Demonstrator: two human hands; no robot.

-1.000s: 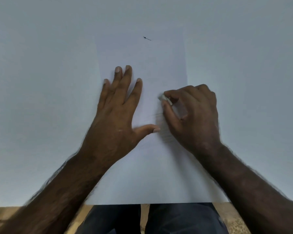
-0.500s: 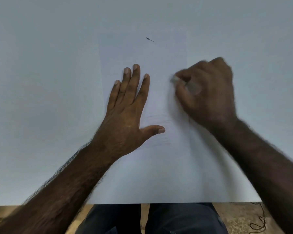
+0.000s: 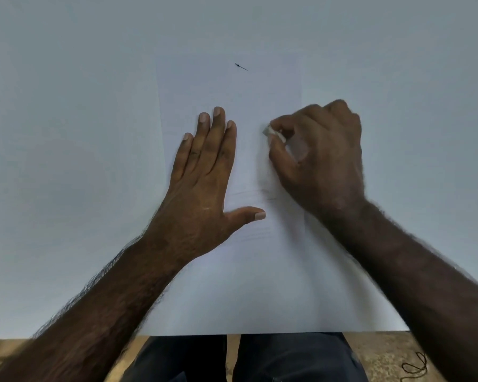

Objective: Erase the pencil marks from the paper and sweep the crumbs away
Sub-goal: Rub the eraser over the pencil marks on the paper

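Observation:
A white sheet of paper (image 3: 249,282) lies on the pale table (image 3: 66,161), its near edge at the table's front. My left hand (image 3: 204,183) is pressed flat on the sheet's left half, fingers spread. My right hand (image 3: 318,158) pinches a small white eraser (image 3: 272,132) between thumb and forefinger, its tip down on the paper's right half. Faint pencil lines (image 3: 251,193) show between the two hands and just below my left thumb. A short dark mark (image 3: 241,67) sits near the top of the sheet.
The table's front edge runs along the bottom, with dark trousers (image 3: 243,359) and a brownish floor (image 3: 381,354) below it. A dark curl of cord (image 3: 415,368) lies on the floor at the lower right.
My right hand swung with the eraser from the sheet's middle up to the right, then came back a little down and left. My left hand has stayed flat on the paper.

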